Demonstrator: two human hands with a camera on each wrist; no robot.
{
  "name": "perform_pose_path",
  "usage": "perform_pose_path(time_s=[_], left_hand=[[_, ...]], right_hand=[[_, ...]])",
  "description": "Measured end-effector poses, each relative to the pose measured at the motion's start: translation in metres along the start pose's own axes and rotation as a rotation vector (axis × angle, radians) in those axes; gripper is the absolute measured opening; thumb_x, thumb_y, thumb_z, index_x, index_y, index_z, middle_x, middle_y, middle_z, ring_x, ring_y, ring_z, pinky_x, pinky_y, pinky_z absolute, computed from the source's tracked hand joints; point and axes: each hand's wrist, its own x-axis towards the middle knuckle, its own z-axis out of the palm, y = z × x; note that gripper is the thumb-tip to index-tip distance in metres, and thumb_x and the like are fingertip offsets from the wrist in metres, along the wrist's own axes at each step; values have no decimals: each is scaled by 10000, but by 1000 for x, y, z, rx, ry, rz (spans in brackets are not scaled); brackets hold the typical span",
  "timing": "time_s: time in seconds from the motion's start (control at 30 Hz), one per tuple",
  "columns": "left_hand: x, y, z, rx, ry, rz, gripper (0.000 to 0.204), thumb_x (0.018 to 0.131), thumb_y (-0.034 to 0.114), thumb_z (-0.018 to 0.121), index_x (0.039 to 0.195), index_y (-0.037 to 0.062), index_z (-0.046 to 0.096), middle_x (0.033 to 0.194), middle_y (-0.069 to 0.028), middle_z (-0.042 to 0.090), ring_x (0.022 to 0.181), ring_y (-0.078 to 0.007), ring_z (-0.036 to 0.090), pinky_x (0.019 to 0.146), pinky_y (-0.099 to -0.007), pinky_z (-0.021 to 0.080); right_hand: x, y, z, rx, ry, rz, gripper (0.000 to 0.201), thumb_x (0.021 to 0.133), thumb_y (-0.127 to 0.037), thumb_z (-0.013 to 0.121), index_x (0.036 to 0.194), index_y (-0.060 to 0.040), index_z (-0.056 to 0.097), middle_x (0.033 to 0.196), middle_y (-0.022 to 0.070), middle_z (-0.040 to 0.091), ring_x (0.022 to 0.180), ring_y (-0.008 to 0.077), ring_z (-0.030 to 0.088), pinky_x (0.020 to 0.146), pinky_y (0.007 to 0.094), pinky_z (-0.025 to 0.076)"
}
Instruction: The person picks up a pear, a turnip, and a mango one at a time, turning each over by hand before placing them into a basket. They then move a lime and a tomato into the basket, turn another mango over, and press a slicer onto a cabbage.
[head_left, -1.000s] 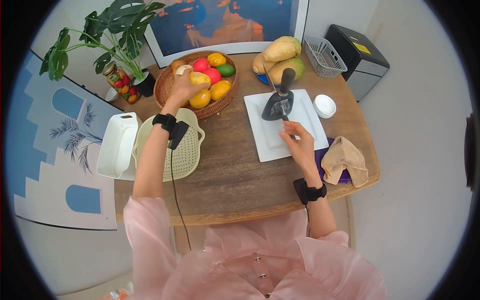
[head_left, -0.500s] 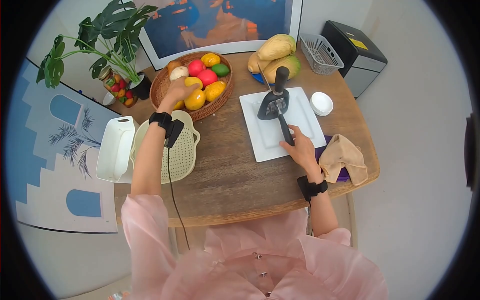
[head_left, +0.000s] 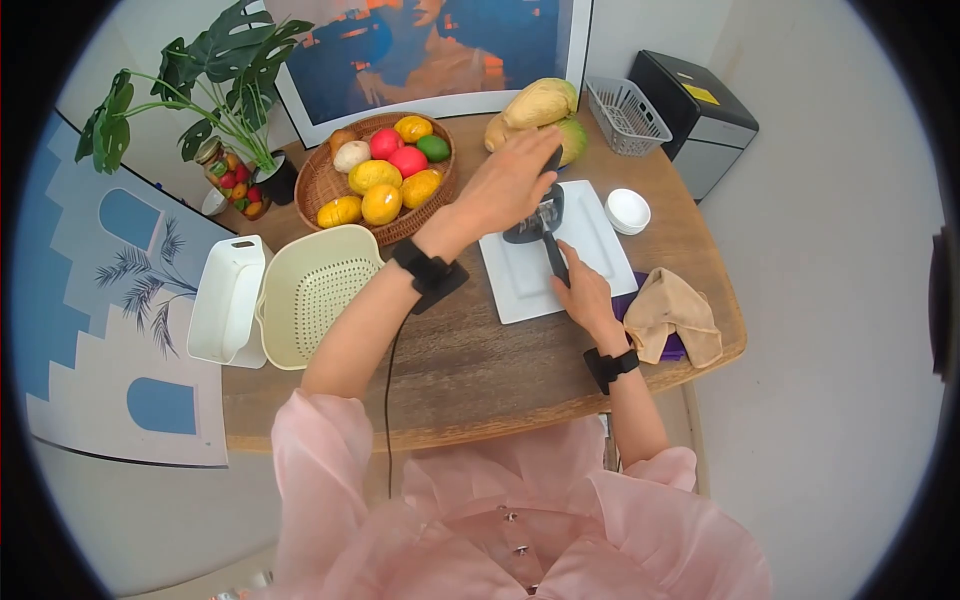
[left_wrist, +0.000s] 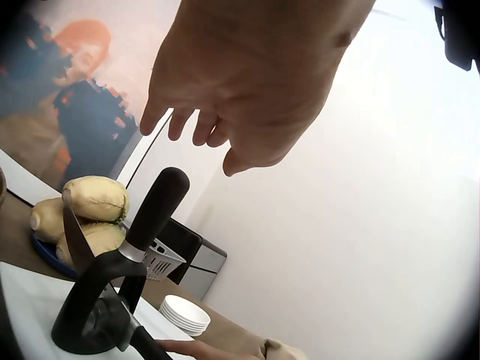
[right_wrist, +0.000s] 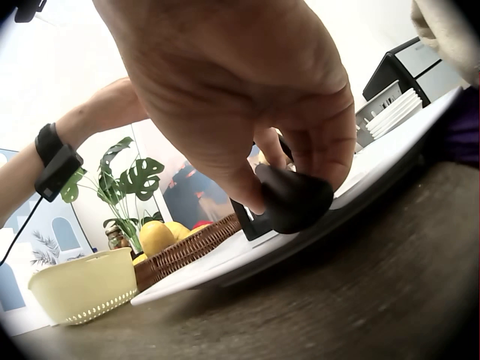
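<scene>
A black knife sharpener (left_wrist: 82, 307) with an upright handle (left_wrist: 160, 206) stands on a square white plate (head_left: 510, 300). A knife lies through it, its blade (left_wrist: 73, 232) rising from the far side. My right hand (head_left: 587, 290) grips the black knife handle (right_wrist: 296, 199) between thumb and fingers on the near side. My left hand (head_left: 505, 185) is over the sharpener with its fingers extended. In the left wrist view, a gap shows between that hand and the top of the upright handle.
A wicker basket (head_left: 310, 190) of yellow, red and green fruit stands at the back left, behind a pale green colander (head_left: 285, 285) and a white bin (head_left: 225, 310). Papaya-like fruit (head_left: 540, 103), white bowls (head_left: 628, 210) and a beige cloth (head_left: 665, 300) lie around the plate.
My left hand has let go of a yellow fruit in the basket and swung right to above the sharpener. My right hand has closed round the knife handle.
</scene>
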Motion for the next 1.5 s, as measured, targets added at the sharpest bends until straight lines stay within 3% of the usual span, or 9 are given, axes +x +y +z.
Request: perform_pose_path(time_s=[0.17,0.47,0.83,0.93,1.0,1.07,1.43,1.5], left_hand=[[0,-1,22,183,-74,-13,494,841,48,525,1302,-40,373,1325,-223,412,1254,-337,378,1036,-412,325],[5,3,20,114,-79,-62,525,742,-79,469,1264,-51,417,1299,-213,443,1195,-343,442,977,-392,395],[8,9,20,130,-71,-104,501,737,-84,459,1236,-50,435,1279,-219,465,1195,-345,445,959,-402,412],[9,9,19,123,-73,-113,490,742,-75,461,1231,-49,439,1268,-221,477,1190,-348,450,957,-404,413],[9,10,21,123,-74,-113,485,746,-69,463,1230,-47,440,1258,-223,486,1187,-348,454,957,-405,413],[6,10,25,140,6,-103,445,755,-56,463,1200,-42,457,1224,-229,509,1161,-351,475,949,-412,416],[11,12,27,135,43,-102,303,752,-44,488,1055,-49,490,1121,-230,552,1024,-375,538,848,-438,464],[11,13,26,138,37,-112,290,752,-42,491,1043,-49,491,1110,-229,556,1015,-373,543,846,-438,465]], right_hand=[[2,4,10,-22,65,-40,565,805,-165,627,1315,-91,395,758,173,621,683,340,621,609,400,488],[-2,3,10,-67,55,-54,640,809,-173,620,1385,-154,341,707,153,603,620,316,606,578,398,486],[-27,-1,-10,-69,42,-27,588,821,-172,573,1372,-147,369,695,174,596,616,328,600,589,412,481],[-28,-8,-15,-47,-37,111,568,821,-153,549,1363,-166,382,808,205,617,733,377,596,665,425,468],[-26,-7,-12,-51,53,51,555,809,-157,540,1348,-145,413,691,182,592,623,337,597,595,413,478],[-23,-11,-12,-50,55,52,546,803,-157,545,1336,-142,432,696,184,593,630,339,599,600,413,480],[1,-23,-4,-34,135,34,514,797,-167,622,1292,-134,489,640,185,615,594,346,610,576,424,488],[3,-28,-8,-27,39,113,503,835,-217,602,1314,-164,457,765,252,625,724,418,603,676,456,479]])
